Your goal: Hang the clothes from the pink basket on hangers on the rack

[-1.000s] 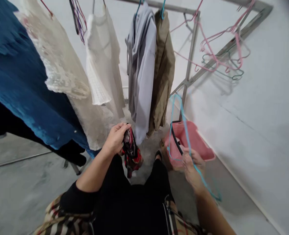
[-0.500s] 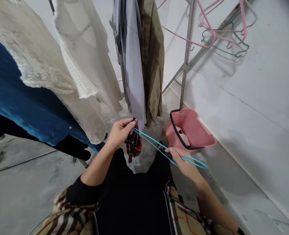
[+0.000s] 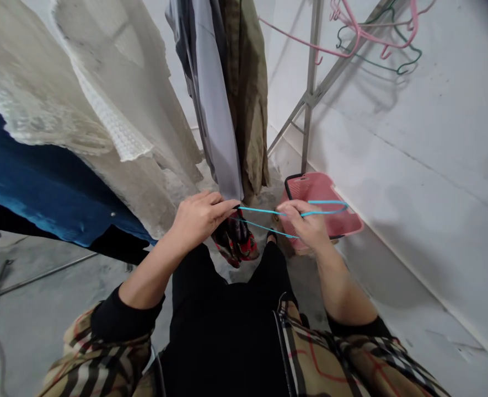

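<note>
My left hand point(image 3: 200, 218) is closed on a small red and black patterned garment point(image 3: 237, 242) that hangs below it, at waist height. My right hand point(image 3: 307, 223) grips a thin turquoise wire hanger point(image 3: 310, 212) held level. The hanger's left end reaches my left fingers and the garment. Both hands are close together above my black trousers.
A pink laundry basket point(image 3: 343, 220) stands on the floor by the white wall, right behind my right hand. Grey and khaki clothes point(image 3: 231, 99) and white lace garments point(image 3: 115, 121) hang from a metal rack point(image 3: 310, 94). Spare pink and green hangers point(image 3: 376, 33) hang top right.
My right hand has swung the turquoise hanger from upright to level and brought it up to the left hand and garment. The view has tilted down.
</note>
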Motion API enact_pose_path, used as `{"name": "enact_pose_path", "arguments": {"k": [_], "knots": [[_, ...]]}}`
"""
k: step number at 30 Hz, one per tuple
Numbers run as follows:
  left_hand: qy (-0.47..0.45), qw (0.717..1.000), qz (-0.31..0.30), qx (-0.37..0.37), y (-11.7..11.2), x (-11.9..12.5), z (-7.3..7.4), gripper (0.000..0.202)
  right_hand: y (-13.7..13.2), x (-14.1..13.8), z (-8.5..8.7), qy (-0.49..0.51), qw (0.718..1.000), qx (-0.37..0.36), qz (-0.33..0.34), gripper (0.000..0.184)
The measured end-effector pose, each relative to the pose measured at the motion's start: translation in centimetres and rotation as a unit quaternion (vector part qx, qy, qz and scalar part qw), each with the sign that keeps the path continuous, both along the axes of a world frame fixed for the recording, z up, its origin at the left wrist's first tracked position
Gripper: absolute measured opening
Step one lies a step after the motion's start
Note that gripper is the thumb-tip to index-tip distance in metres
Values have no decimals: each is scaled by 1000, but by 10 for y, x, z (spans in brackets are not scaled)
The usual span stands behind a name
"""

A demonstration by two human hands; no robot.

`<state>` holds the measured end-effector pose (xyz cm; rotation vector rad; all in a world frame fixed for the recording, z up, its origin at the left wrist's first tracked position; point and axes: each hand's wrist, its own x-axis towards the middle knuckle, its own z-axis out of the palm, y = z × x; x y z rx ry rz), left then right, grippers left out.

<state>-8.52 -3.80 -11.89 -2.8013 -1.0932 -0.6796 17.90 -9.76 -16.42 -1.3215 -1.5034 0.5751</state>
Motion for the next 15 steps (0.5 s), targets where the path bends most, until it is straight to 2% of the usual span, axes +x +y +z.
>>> {"name": "enact_pose_path", "arguments": {"k": [2, 4, 5, 6, 7, 9, 10, 11, 12, 13, 15], "knots": [[-16, 999, 36, -6, -4, 1, 0, 28, -1, -3, -7, 4, 987, 86, -134, 34], [-33, 997, 74, 7, -9, 4, -2, 27, -9, -15, -24, -2, 944, 182, -274, 38], [-39, 995, 90, 14, -12, 6, -3, 27, -15, -23, -35, -14, 927, 214, -307, 37], [-45, 994, 100, 19, -14, 8, -3, 27, -21, -33, -47, -31, 926, 225, -303, 34], [-49, 993, 106, 24, -16, 10, -4, 28, -26, -44, -60, -55, 940, 214, -260, 31], [-53, 992, 109, 35, -19, 14, -4, 29, -32, -65, -84, -130, 980, 126, -86, 28], [-52, 992, 108, 42, -20, 15, -4, 29, -33, -73, -95, -175, 983, 63, 4, 31], [-48, 992, 105, 48, -21, 15, -4, 30, -31, -78, -105, -222, 972, -4, 76, 34], [-44, 992, 104, 54, -21, 14, -3, 30, -28, -81, -114, -267, 954, -67, 120, 37], [-41, 992, 103, 58, -21, 12, -2, 30, -24, -79, -122, -307, 933, -124, 140, 39], [-43, 991, 106, 63, -20, 2, -1, 30, -17, -66, -135, -363, 899, -203, 134, 40]]}}
